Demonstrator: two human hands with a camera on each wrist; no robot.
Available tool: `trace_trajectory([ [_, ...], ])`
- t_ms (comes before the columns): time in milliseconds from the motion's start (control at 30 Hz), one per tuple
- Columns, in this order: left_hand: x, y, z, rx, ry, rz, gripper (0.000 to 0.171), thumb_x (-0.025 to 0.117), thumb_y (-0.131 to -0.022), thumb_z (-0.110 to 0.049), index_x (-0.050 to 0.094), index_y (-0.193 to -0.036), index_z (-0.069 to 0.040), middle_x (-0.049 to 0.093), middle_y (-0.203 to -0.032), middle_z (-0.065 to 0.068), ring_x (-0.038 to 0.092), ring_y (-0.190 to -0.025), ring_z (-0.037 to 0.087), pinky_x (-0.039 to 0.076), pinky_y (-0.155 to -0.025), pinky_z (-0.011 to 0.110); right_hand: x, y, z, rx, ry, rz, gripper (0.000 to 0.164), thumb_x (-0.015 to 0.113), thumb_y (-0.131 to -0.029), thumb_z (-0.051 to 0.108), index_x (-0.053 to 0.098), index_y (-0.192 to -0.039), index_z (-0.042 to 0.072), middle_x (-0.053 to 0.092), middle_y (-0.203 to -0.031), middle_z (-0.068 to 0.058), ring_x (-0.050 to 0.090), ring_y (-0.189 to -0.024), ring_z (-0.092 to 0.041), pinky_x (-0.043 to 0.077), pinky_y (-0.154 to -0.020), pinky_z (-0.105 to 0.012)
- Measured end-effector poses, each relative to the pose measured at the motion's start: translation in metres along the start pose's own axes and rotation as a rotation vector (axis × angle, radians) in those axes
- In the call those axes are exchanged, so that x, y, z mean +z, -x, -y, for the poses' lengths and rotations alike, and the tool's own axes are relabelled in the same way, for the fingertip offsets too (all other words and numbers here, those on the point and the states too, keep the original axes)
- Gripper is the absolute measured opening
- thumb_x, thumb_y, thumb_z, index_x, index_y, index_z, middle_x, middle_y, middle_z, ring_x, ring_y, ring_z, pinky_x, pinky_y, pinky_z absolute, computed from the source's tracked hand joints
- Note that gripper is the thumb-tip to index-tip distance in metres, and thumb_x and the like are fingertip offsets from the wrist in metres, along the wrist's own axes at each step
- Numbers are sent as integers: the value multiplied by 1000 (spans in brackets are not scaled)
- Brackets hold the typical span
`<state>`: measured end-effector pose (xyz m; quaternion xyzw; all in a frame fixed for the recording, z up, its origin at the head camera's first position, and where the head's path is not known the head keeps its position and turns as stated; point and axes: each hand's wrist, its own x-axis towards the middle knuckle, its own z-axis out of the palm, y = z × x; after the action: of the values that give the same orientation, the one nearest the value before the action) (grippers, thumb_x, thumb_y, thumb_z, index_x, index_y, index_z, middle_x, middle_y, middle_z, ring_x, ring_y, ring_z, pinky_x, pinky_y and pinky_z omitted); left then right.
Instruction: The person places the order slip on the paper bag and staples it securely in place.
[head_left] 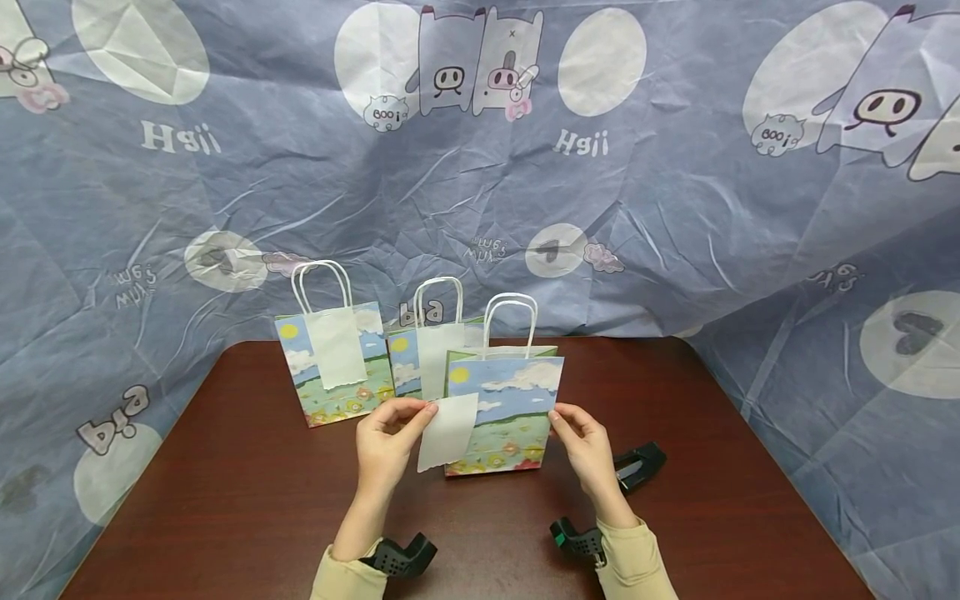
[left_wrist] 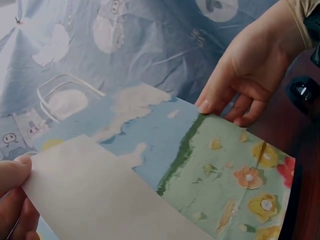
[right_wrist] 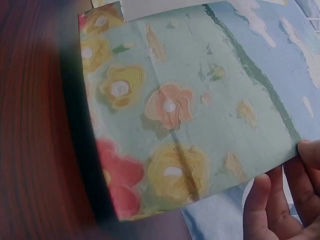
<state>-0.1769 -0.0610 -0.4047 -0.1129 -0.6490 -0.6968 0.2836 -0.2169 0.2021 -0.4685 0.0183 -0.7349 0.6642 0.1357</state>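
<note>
Painted paper bag held upright at the table's middle, in front of two similar bags; handles point up, printed face turns toward the wearer, long axis runs from handles to flowered base. The right hand pinches its right edge. The left hand pinches the upper left corner of a white paper slip, whose near-upright long axis leans rightward at the top, overlapping the bag's lower left front.

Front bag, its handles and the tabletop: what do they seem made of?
Front bag: probably printed paper, matte, with a visible crease. Handles: matte, paper or cord; thin white loops, texture unclear. Tabletop: seemingly wood or laminate, soft sheen, streaked grain.
</note>
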Motion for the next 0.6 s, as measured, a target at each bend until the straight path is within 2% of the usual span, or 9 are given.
trace_trajectory([
  [233,2,1,7,30,-2,-41,7,71,-77,9,67,-83,11,66,-76,21,59,-64,9,41,-50,18,2,2,0,30,-40,46,21,62,-90,5,62,-106,-9,62,-91,-6,62,-80,-15,53,-73,-27],
  [433,5,0,12,58,53,-76,8,69,-76,14,64,-83,16,64,-84,30,63,-71,14,46,-57,19,5,2,0,37,-45,85,19,62,-90,2,62,-104,-10,61,-88,-9,63,-79,-20,54,-73,-30],
  [600,9,1,23,66,81,-113,8,68,-77,15,63,-83,16,63,-85,32,65,-72,13,46,-58,18,7,4,-1,9,-5,143,17,61,-90,1,62,-103,-10,62,-91,-15,63,-78,-14,54,-72,-28],
])
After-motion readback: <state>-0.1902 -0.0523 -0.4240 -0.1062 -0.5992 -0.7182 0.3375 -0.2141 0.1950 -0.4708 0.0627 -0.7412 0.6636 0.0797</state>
